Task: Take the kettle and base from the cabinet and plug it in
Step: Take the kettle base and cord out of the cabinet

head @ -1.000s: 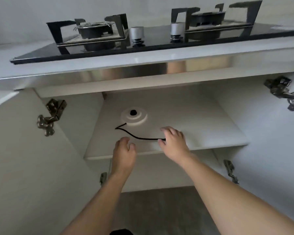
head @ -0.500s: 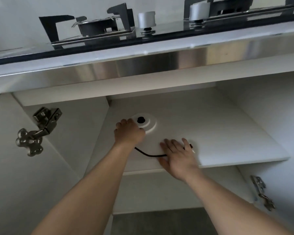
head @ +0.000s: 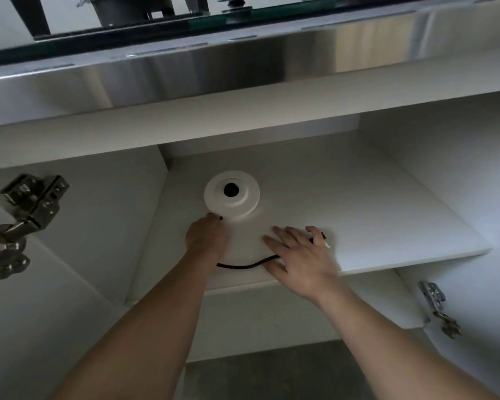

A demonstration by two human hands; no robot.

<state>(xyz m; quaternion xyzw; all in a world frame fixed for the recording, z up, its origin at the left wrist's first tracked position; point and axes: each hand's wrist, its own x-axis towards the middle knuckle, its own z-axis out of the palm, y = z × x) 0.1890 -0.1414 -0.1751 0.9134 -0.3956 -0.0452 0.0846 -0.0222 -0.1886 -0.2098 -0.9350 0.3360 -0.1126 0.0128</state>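
- Head view: your left hand (head: 207,236) reaches into the open cabinet, fingers curled at the near rim of the white kettle base (head: 232,194); whether it grips the rim cannot be told.
- Base lies flat on the shelf (head: 387,215), toward its back left.
- Your right hand (head: 298,255) is spread flat, palm down, over the black cord (head: 243,265), gripping nothing.
- Cord curves along the shelf's front between your hands.
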